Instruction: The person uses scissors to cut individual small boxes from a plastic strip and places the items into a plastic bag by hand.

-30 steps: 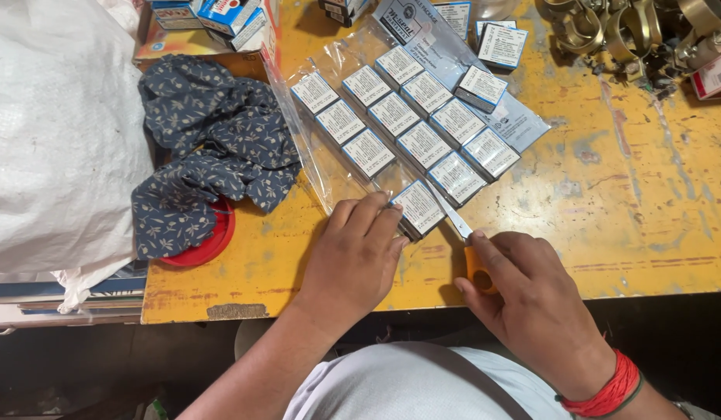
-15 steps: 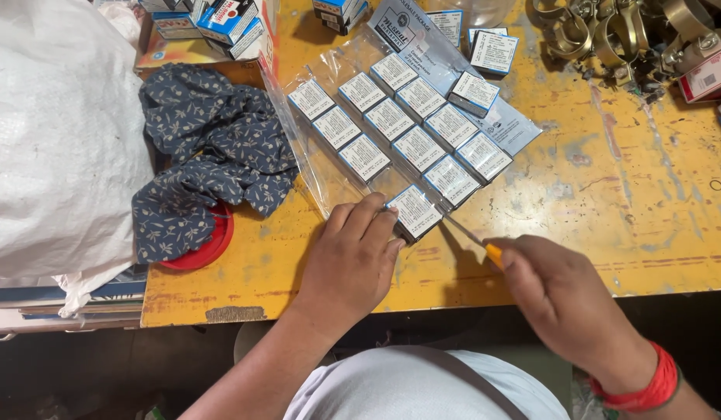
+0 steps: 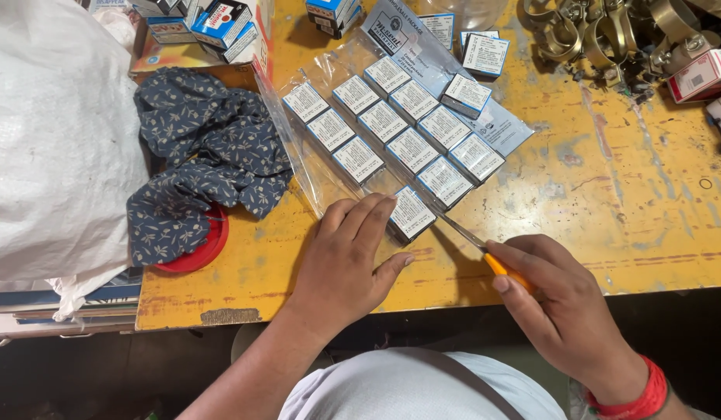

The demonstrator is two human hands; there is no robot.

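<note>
The left hand (image 3: 346,260) lay flat, unclenched, pinning the nearest small box (image 3: 412,213) on the worktop (image 3: 624,202); the right hand (image 3: 558,307) gripped a knife (image 3: 485,250), its tip at the clear plastic wrap (image 3: 321,167), most boxes unfreed.

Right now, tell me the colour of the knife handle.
Orange; the knife handle shows in the right hand, head view.
</note>
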